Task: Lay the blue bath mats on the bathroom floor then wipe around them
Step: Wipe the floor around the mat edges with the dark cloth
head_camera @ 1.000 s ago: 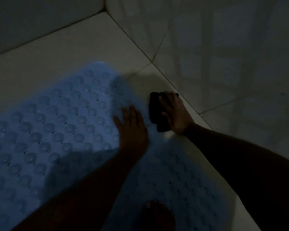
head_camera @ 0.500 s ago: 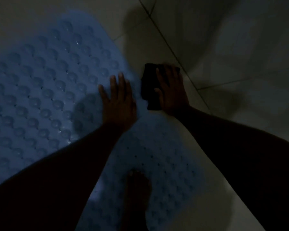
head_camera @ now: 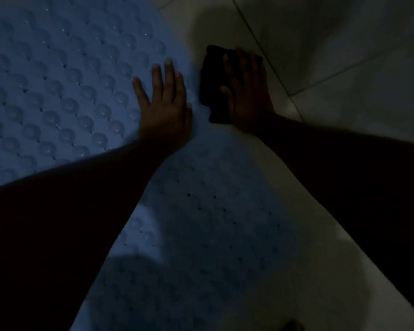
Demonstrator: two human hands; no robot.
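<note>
The blue bubble-textured rubber bath mat [head_camera: 58, 91] lies on the pale tiled floor [head_camera: 325, 271], the left hand [head_camera: 165, 108] spread flat on its edge, likely pinning it, while the right hand [head_camera: 246, 91] presses a dark folded cloth [head_camera: 213, 87] flat-fingered to the floor just beside it.

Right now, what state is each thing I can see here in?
Floor: pale tile, dim; wet or dry cannot be told.
Blue bath mat: lying flat on the floor, bumps up.
Left hand: flat, fingers straight, resting on the mat's edge.
Dark cloth: on the floor beside the mat, partly under a hand.
Right hand: flat, fingers straight, pressing on the cloth.
</note>
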